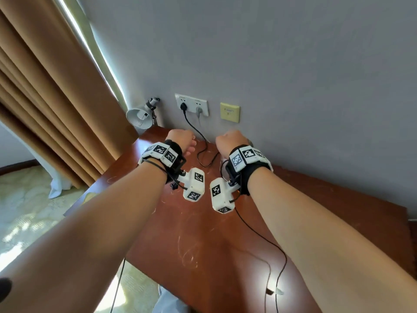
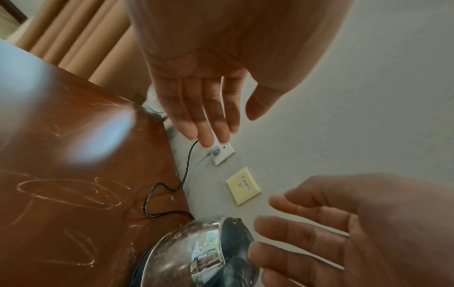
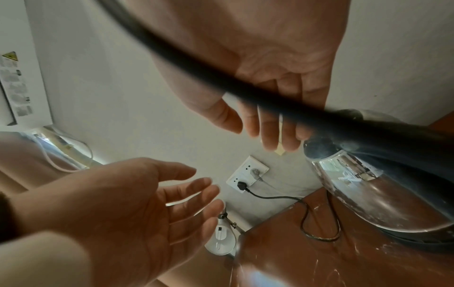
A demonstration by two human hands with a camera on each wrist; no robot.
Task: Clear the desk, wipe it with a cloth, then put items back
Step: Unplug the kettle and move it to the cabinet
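Both my arms reach over the scratched red-brown desk toward the wall. My left hand hovers with straight, spread fingers and holds nothing. My right hand is also open, fingers extended close beside the black lid of a shiny steel kettle. The kettle stands on its dark base at the desk's back edge and is hidden under my right wrist in the head view. Whether the fingers touch it cannot be told.
A black power cord loops on the desk up to a white wall socket. A beige wall plate sits to the socket's right. A white desk lamp stands at the back left corner beside tan curtains.
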